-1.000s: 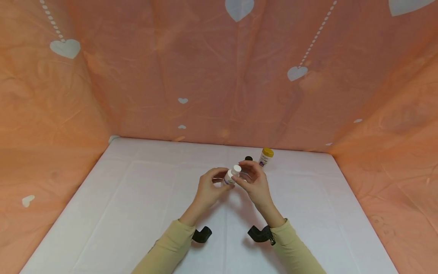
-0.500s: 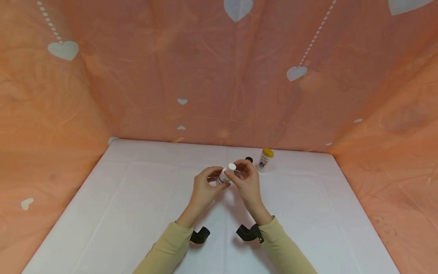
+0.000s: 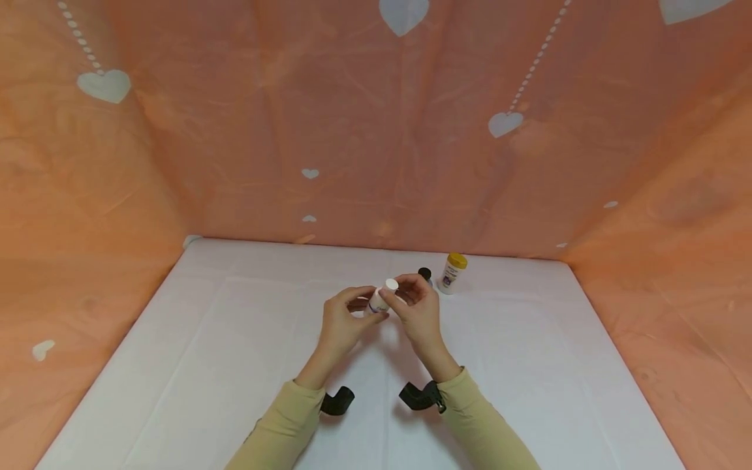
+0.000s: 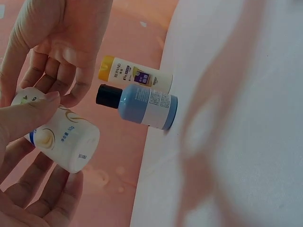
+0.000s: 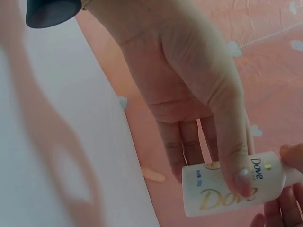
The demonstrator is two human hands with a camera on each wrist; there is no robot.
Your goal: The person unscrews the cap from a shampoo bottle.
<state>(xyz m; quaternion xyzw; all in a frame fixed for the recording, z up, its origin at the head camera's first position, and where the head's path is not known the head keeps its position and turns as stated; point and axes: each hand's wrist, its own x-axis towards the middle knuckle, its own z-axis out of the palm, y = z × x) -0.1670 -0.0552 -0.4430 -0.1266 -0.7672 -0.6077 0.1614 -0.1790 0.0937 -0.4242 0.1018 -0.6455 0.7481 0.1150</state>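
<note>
Dove bottle (image 3: 378, 303), tilted with its capped end up, is held above the white table (image 3: 235, 339) between the left hand (image 3: 343, 321) and the right hand (image 3: 420, 313). Behind the work we see an orange-pink cloth (image 3: 352, 117), which also encloses both sides and bears pale hearts (image 3: 506, 124). The tabletop meets this cloth along its far edge, and the shadow of the arms falls across its surface. Two beige sleeves (image 3: 276, 418) reach in from the near side; at each wrist we note a black mount (image 3: 339, 401) pointing inward. Of the hands, we find the left grasping the bottle's body, its thumb laid across the printed side and its fingers behind; the right pinches the capped end, although that end runs out of the right wrist view, so we cannot fix exactly where each fingertip presses. Beyond the right hand, near the far edge, we see a white bottle with a yellow cap (image 4: 137, 75) standing upright on the table. Just beside it stands a blue bottle with a black cap (image 4: 144, 106), partly hidden by the right hand in the head view. Among the smallest details, we mark the white cap (image 3: 391, 285) of the held bottle, the gold lettering (image 5: 213, 201) along its side, and a smaller dark "Dove" near its shoulder.
</note>
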